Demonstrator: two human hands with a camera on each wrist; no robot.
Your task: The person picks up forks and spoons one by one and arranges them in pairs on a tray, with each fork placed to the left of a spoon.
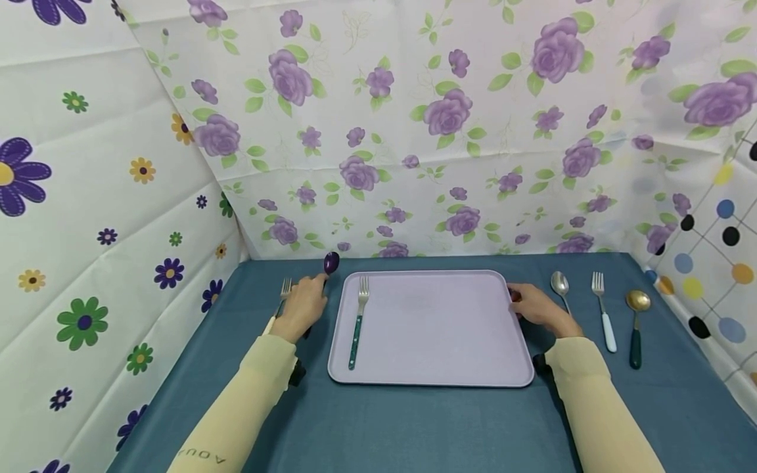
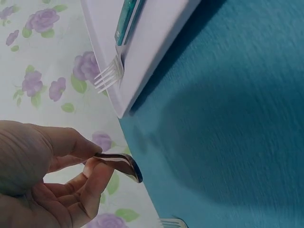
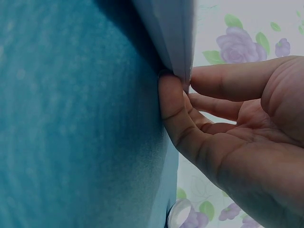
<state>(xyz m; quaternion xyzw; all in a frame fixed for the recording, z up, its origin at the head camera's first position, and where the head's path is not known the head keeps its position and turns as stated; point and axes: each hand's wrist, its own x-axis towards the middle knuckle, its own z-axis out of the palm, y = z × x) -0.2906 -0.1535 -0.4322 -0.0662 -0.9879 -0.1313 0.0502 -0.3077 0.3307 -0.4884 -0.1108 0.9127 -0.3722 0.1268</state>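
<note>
My left hand (image 1: pixel 303 303) pinches a spoon (image 1: pixel 331 263) between thumb and fingers, just left of the tray. Its shiny bowl (image 2: pixel 128 166) points away from the fingertips in the left wrist view; the hand covers much of the handle. A lilac rectangular tray (image 1: pixel 437 328) lies on the table, bearing a fork (image 1: pixel 356 332) with a green handle along its left side. At the tray's right edge, my right hand (image 1: pixel 537 307) grips the rim. The right wrist view has the thumb above and a finger under the tray rim (image 3: pixel 183 52).
A fork (image 1: pixel 285 289) with a pale handle lies partly hidden under the left forearm. Right of the tray are a silver spoon (image 1: pixel 559 284), a white-handled fork (image 1: pixel 604 315) and a green-handled spoon (image 1: pixel 636 328). Flowered cloth (image 1: pixel 378 131) stands behind the blue tabletop (image 1: pixel 390 427).
</note>
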